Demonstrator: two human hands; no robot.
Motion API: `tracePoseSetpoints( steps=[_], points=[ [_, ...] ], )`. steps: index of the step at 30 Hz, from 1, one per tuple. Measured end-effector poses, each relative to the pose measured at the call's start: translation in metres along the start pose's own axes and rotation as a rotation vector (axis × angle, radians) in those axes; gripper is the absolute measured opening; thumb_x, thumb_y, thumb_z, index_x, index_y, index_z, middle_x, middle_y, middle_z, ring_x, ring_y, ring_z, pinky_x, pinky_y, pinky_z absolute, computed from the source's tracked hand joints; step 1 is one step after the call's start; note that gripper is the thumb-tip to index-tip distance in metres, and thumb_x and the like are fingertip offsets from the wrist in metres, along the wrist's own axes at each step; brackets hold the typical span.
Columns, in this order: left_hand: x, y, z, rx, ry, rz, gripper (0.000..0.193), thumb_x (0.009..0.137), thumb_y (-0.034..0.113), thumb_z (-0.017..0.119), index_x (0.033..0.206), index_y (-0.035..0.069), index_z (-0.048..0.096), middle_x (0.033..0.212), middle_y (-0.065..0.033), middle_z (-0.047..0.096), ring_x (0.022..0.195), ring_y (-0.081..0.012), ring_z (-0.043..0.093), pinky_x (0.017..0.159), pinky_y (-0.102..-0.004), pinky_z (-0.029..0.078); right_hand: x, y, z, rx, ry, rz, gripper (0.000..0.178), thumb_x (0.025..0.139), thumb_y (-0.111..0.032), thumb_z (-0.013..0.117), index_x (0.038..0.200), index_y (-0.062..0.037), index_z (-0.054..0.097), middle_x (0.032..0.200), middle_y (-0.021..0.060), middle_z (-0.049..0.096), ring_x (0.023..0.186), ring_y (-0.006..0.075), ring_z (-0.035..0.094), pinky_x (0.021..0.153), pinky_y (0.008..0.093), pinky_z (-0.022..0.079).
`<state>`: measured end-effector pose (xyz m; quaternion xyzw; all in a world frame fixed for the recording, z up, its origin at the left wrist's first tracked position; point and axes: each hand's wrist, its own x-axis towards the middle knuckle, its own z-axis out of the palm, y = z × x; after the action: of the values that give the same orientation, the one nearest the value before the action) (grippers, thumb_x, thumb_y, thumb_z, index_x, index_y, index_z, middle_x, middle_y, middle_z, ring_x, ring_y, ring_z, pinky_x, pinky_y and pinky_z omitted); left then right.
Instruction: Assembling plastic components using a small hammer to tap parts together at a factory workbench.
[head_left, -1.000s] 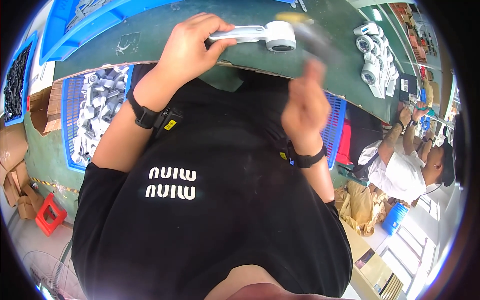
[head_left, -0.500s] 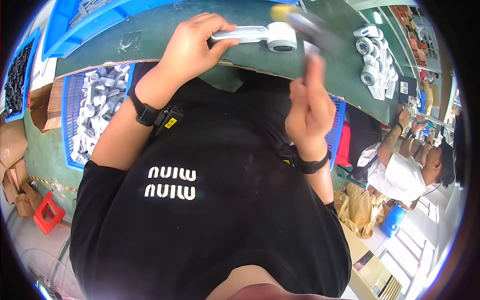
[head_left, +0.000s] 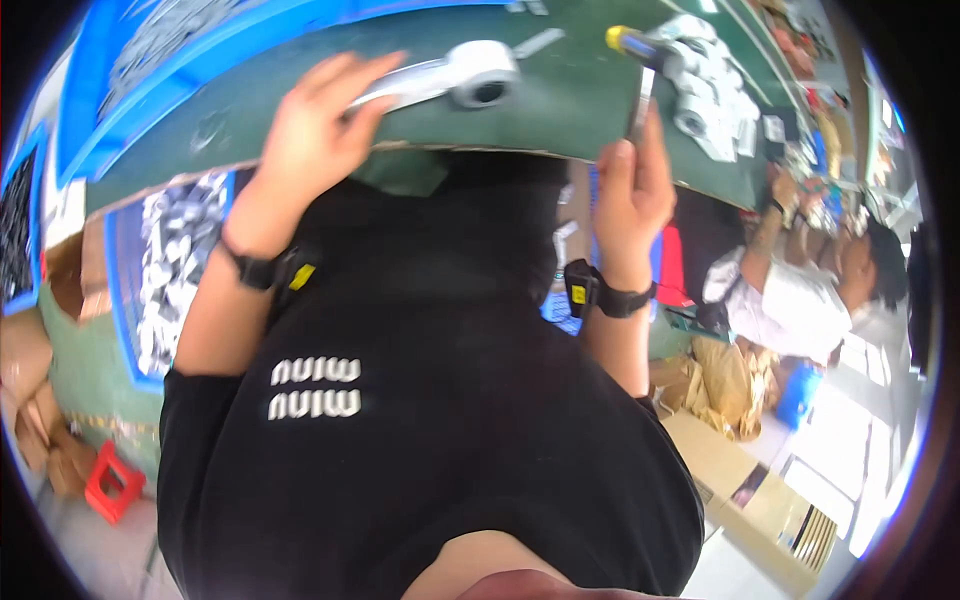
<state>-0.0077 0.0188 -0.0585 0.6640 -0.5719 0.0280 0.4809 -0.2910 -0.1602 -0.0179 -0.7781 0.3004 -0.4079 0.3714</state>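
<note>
My left hand [head_left: 318, 125] grips the narrow handle end of a white-and-grey plastic part [head_left: 483, 72]. Its round head, with a dark round opening, points right over the green bench. In my right hand [head_left: 636, 195] is a hammer [head_left: 643, 100] with a metal shaft and a dark head tipped in yellow. The hammer head stands to the right of the plastic part, apart from it. Just past the part's round head lies a thin pale strip [head_left: 540, 42]. Motion blurs the left fingers slightly.
White parts [head_left: 708, 90] are piled on the bench [head_left: 575, 110] at the right. A blue tray [head_left: 110, 135] of grey pieces stands at upper left; a blue crate [head_left: 125, 300] of similar parts sits below the bench edge. A co-worker [head_left: 785, 300] is at far right.
The plastic part and my left hand have shifted left in the picture. The hammer, blurred beside the part before, is now farther from it. A pale strip has come into sight beyond the part.
</note>
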Motion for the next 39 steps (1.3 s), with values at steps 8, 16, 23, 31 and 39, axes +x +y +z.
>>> tracePoseSetpoints(
  steps=[8,16,23,31,39],
  points=[
    [-0.097,-0.069,-0.196,-0.63,-0.332,-0.896,0.049,0.1,0.037,0.071,0.127,-0.004,0.074,0.113,-0.0142,0.075,0.087,-0.0206,0.073,0.074,-0.0323,0.058,0.059,0.103,-0.118,-0.946,0.242,0.052,0.055,0.088,-0.023,0.087,0.135,-0.0005,0.072,0.122,0.0236,0.072,0.114,0.0434,0.07,0.098,0.0506,0.057],
    [-0.437,-0.228,-0.353,-0.579,0.278,-1.525,0.054,0.102,0.042,0.067,0.139,0.002,0.068,0.12,-0.013,0.075,0.093,-0.0254,0.075,0.077,-0.0362,0.065,0.124,0.13,-0.122,-0.736,0.101,-0.129,0.057,0.088,-0.012,0.086,0.143,-0.0042,0.072,0.14,0.0278,0.071,0.129,0.0414,0.071,0.108,0.0462,0.056],
    [-0.534,-0.249,-0.299,-0.043,0.177,-1.823,0.052,0.106,0.034,0.07,0.148,0.004,0.067,0.117,-0.0118,0.077,0.097,-0.0248,0.075,0.09,-0.0357,0.063,0.075,0.082,-0.049,-0.723,0.002,-0.168,0.054,0.09,-0.01,0.086,0.142,-0.0134,0.075,0.129,0.0155,0.063,0.104,0.0317,0.071,0.089,0.0413,0.06],
    [-0.349,-0.174,-0.23,-0.426,0.111,-1.45,0.034,0.105,0.024,0.065,0.124,-0.002,0.076,0.108,-0.0129,0.08,0.1,-0.0247,0.079,0.089,-0.0367,0.06,0.015,-0.026,0.096,-0.288,-0.319,-0.188,0.054,0.088,-0.013,0.089,0.14,-0.0121,0.075,0.131,0.0165,0.063,0.103,0.0361,0.074,0.084,0.0428,0.061],
    [-0.089,-0.032,-0.223,-0.789,-0.389,-0.686,0.024,0.101,0.018,0.076,0.113,-0.003,0.077,0.092,-0.0086,0.076,0.083,-0.0165,0.073,0.076,-0.03,0.057,0.032,-0.044,0.097,-0.085,-0.346,-0.075,0.058,0.09,0.001,0.076,0.147,-0.0079,0.071,0.139,0.0141,0.062,0.104,0.0229,0.072,0.079,0.0344,0.06]
  ],
)
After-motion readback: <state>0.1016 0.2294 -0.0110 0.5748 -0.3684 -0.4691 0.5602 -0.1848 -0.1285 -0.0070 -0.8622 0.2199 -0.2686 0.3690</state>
